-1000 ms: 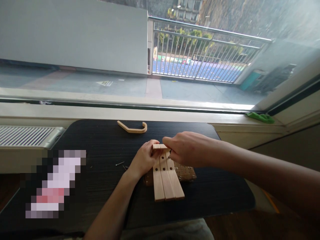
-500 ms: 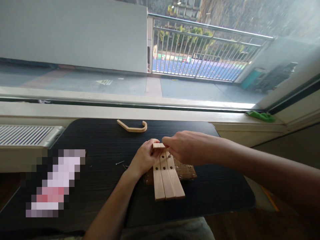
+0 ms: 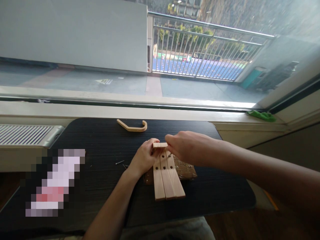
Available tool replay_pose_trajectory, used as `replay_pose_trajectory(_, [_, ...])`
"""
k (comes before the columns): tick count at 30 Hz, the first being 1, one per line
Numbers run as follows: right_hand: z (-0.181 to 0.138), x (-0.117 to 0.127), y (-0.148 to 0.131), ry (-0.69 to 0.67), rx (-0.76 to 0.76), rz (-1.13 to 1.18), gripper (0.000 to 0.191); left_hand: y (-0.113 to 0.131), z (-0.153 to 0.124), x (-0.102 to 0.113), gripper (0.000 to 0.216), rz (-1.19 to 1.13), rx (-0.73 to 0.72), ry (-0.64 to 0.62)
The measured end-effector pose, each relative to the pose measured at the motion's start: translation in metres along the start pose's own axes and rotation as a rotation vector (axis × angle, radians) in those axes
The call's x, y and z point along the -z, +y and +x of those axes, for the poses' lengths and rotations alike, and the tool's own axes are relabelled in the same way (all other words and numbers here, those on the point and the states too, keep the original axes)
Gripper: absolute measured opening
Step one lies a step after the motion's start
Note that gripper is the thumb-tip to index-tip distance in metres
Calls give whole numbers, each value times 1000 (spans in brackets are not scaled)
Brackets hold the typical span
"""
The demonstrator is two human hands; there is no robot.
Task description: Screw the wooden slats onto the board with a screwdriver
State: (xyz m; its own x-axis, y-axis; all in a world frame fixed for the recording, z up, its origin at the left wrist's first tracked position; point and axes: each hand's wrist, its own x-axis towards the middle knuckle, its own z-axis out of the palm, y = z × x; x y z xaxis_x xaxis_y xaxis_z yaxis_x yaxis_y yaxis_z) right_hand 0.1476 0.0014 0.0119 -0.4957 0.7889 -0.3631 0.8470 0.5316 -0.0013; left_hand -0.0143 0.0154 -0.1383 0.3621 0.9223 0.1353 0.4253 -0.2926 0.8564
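Note:
Three pale wooden slats (image 3: 168,180) with drilled holes lie side by side on a black table (image 3: 100,150), over a brown cork-like pad (image 3: 186,170). A short wooden crosspiece (image 3: 160,145) sits across their far ends. My left hand (image 3: 145,157) grips the far left end of the slats, fingers curled round the crosspiece. My right hand (image 3: 186,146) is closed in a pinch at the right end of the crosspiece, over the rightmost slat's hole; what its fingers hold is hidden.
A curved wooden hook-shaped piece (image 3: 132,126) lies at the table's far edge. Small nails or screws (image 3: 120,163) lie left of my left hand. A pixelated object (image 3: 53,183) rests at the left. A radiator grille (image 3: 27,135) and window sill lie beyond.
My right hand has shifted slightly at the crosspiece end. The slats and my left hand stay put.

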Motion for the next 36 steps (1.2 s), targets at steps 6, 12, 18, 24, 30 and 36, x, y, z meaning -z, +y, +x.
replay_pose_trajectory(6, [-6, 6, 0, -47, 47, 1, 18, -1, 0, -1, 24, -5, -5, 9])
replay_pose_trajectory(12, [-14, 8, 3, 36, 120, 108, 20, 0, 0, 0, 22, 10, 2, 15])
replay_pose_trajectory(18, [-11, 4, 5, 39, 148, 153, 24, 0, 0, 0, 19, 0, 16, 5])
replay_pose_trajectory(24, [-11, 5, 7, 51, 167, 160, 23, 0, 0, 0, 16, 10, 8, 9])
replay_pose_trajectory(30, [-8, 3, 10, -3, 175, 162, 22, 1, 0, 0, 15, 16, 10, 12])
replay_pose_trajectory(36, [-2, 3, 14, -55, 224, 121, 23, 2, 0, 0, 14, -5, 8, 15])
